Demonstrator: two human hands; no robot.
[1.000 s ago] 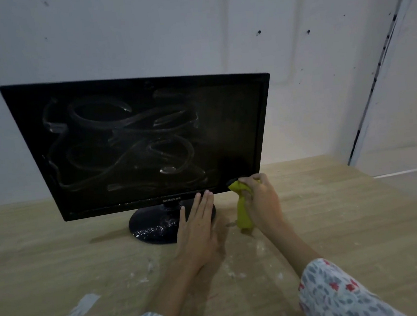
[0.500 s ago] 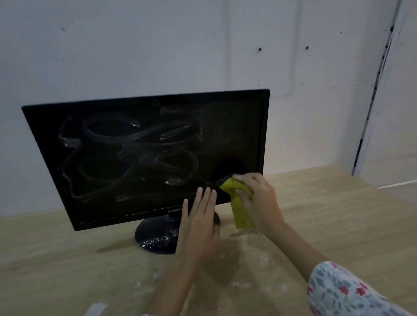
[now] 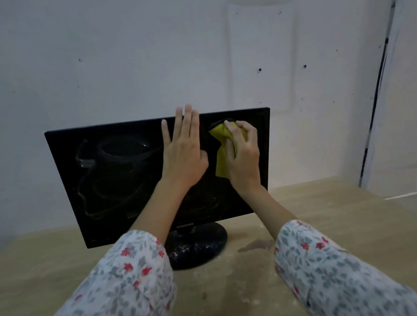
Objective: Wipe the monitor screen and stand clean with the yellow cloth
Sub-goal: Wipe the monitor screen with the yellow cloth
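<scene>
A black monitor (image 3: 118, 181) stands on a round black stand (image 3: 198, 245) speckled with white dust. Looping smear marks cover the left half of its screen. My left hand (image 3: 183, 150) is flat and open against the upper middle of the screen, fingertips reaching over the top edge. My right hand (image 3: 242, 154) presses the bunched yellow cloth (image 3: 221, 154) against the upper right of the screen. Both forearms in floral sleeves hide part of the lower screen.
The monitor sits on a light wooden table (image 3: 35, 276) against a white wall (image 3: 141, 49). A wet patch (image 3: 256, 246) and white crumbs lie on the table right of the stand. A door frame (image 3: 375, 106) runs down the right side.
Both hands rose from the table by the stand to the upper part of the screen. The right hand carried the cloth from the lower right corner to the upper right.
</scene>
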